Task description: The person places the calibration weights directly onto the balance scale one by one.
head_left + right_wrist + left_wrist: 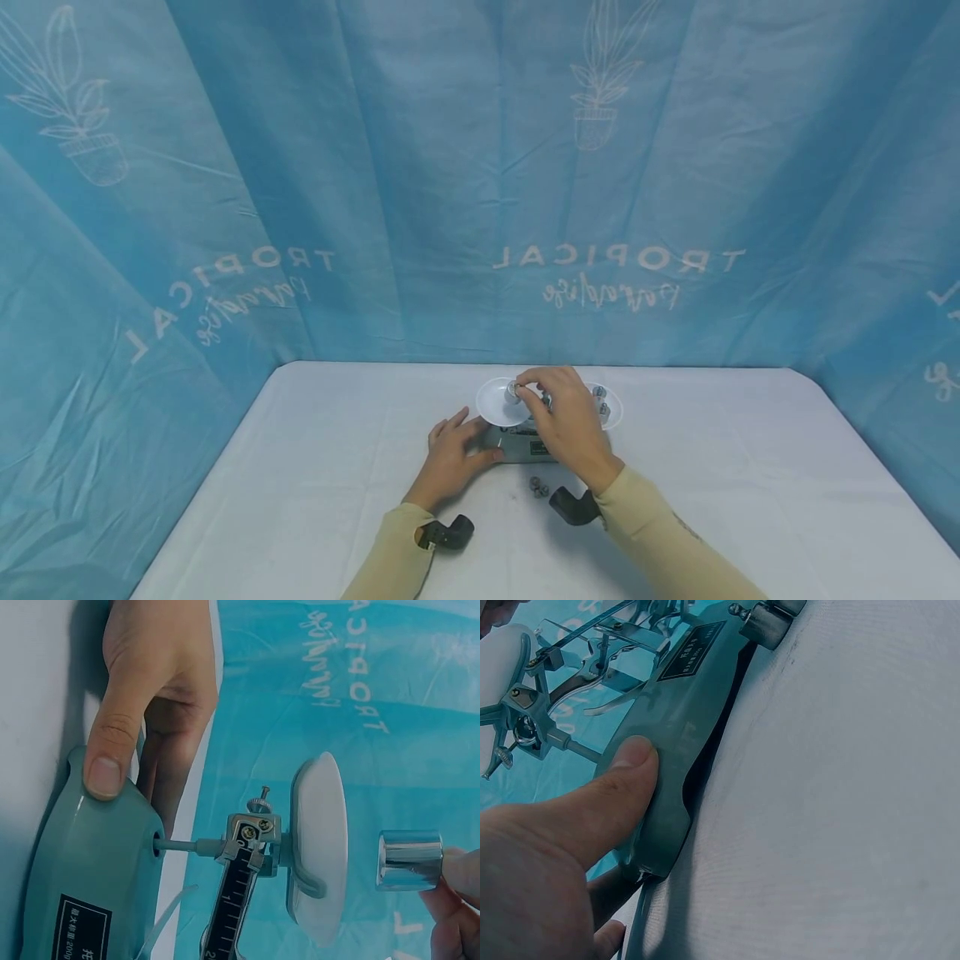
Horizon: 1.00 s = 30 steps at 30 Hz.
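Note:
A pan balance (517, 447) with a grey-green base and a graduated beam stands on the table. My left hand (447, 458) grips the left end of its base, thumb on the front face and fingers behind. Between thumb and fingers, my right hand (570, 421) pinches a shiny metal cylinder weight (409, 859). The right wrist view shows this weight apart from the white left pan (330, 847), over its upper face. Several metal weights (603, 408) sit on the right pan (617, 412), partly hidden by my right hand.
In front of the base, a few small metal weights (538, 487) stand on the white tablecloth (337, 467). Blue printed curtains (450, 167) hang behind the table and at both sides. A black camera mount (573, 506) sticks out from the right wrist.

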{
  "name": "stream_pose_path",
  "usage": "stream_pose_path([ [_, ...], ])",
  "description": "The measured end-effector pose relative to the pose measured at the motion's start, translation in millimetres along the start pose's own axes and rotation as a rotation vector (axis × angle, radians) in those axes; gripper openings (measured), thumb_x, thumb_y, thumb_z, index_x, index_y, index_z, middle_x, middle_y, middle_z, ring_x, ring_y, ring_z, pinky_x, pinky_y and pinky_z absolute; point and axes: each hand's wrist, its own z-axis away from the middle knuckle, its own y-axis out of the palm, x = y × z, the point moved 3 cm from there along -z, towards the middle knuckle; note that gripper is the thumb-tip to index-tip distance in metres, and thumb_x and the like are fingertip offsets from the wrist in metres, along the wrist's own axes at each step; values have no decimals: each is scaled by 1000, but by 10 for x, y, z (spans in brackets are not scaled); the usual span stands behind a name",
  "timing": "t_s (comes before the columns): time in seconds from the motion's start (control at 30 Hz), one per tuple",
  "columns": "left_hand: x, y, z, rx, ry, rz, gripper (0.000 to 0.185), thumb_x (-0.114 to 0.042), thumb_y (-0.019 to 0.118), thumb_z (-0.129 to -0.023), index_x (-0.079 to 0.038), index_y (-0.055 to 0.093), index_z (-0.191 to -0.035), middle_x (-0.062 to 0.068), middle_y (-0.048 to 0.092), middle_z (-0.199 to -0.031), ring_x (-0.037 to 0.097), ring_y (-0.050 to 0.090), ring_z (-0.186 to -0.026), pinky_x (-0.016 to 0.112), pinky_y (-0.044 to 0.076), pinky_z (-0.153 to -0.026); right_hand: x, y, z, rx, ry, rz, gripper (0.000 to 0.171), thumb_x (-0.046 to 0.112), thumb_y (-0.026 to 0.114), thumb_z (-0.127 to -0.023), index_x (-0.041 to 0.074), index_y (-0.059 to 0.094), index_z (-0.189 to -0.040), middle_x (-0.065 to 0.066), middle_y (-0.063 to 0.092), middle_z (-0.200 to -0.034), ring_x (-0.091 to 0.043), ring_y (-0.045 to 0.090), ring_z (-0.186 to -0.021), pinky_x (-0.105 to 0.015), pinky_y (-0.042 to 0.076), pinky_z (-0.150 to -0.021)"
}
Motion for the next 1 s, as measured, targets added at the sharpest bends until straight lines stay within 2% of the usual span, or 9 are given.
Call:
stream_pose_path([
  [0.43, 10, 7, -4, 5, -3, -5, 61, -42, 76, -87, -12, 61, -138, 6, 59, -143, 41, 34, -144, 67, 15, -115, -29, 88, -105, 48, -5, 33, 7, 13, 70, -95, 12, 75, -101, -3, 74, -101, -21, 58, -95, -40, 54, -78],
  [0.87, 6, 4, -10, 12, -17, -5, 60, -41, 76, -88, -10, 62, -137, 7, 59, -143, 40, 34, -144, 66, 16, -115, -3, 167, -192, 89, -46, 100, 6, 13, 73, -94, 12, 76, -98, -2, 75, -98, -22, 58, -93, -39, 54, -77],
  [1.0, 10, 5, -13, 16, -17, -4, 60, -41, 76, -88, -10, 61, -137, 7, 59, -143, 40, 34, -144, 66, 15, -115, -1, 184, -207, 75, -89, 133, 5, 12, 74, -92, 11, 76, -97, -3, 75, -96, -23, 59, -92, -39, 54, -79],
])
